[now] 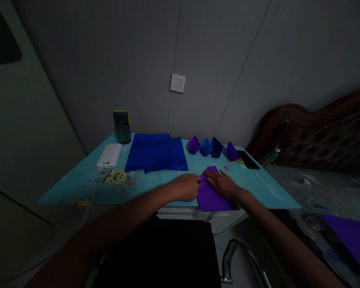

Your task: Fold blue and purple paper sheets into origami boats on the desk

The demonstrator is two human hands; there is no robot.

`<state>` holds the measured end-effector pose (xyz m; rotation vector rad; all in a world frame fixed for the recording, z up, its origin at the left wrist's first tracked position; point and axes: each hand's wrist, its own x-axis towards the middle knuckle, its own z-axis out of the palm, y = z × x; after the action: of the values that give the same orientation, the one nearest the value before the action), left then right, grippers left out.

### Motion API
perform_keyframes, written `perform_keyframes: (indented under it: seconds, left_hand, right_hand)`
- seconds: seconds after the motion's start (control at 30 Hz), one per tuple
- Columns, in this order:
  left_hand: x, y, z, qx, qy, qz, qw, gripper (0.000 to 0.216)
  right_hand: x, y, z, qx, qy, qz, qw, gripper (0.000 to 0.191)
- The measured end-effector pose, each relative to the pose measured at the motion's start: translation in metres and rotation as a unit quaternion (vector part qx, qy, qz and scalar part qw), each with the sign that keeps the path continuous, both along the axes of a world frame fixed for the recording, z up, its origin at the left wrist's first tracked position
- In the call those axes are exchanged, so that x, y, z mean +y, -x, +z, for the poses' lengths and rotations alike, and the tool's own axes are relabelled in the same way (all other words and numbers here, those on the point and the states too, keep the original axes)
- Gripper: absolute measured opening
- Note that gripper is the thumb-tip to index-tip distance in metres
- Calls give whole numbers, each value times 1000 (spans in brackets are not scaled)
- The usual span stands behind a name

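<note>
A purple sheet of paper (211, 197) lies at the near edge of the light-blue table mat (156, 182). My left hand (187, 187) rests at the sheet's left edge with its fingers curled onto the paper. My right hand (222, 183) lies flat on top of the sheet, fingers stretched out toward its far corner. Behind them stands a row of several small folded paper boats (213, 147), purple and blue.
A stack of dark blue sheets (156, 154) lies mid-table. A white power bank (109, 156) and a dark water bottle (121, 127) stand at the left, a black phone (248, 159) at the right. More purple paper (352, 236) lies on the bed at right. A wall is close behind.
</note>
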<state>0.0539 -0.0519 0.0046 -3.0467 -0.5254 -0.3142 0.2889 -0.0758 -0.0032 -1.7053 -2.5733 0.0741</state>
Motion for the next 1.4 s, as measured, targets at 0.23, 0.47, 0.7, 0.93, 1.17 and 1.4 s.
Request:
perform_keyframes:
  seconds: [0.23,0.47,0.7,0.93,1.17,1.4]
  left_hand:
    - [5,9,-15,-14,42,-46,998,45]
    - [0,6,-21,-40,11,-11,999,39]
    - [-29,-17,-20,-32,-40,81,995,22]
    - [-29,-14,-10,-51,75,110,990,25]
    - [-6,-6,-21,-61,33,30,997,37]
    - [-10,2,-19,-25,76,-19,997,47]
  right_hand:
    - [15,-4,-21,65,27,9,997,58]
    - [-7,6,19,50,34,46,997,48]
    - [-86,11,36,110,149,98,978,78]
    - [-91,-18,20,168,90,69,979,43]
    - [-64,-25,20,266,44,-68,960,45]
    - [-25,-12,2,219,-47,-106,969,41]
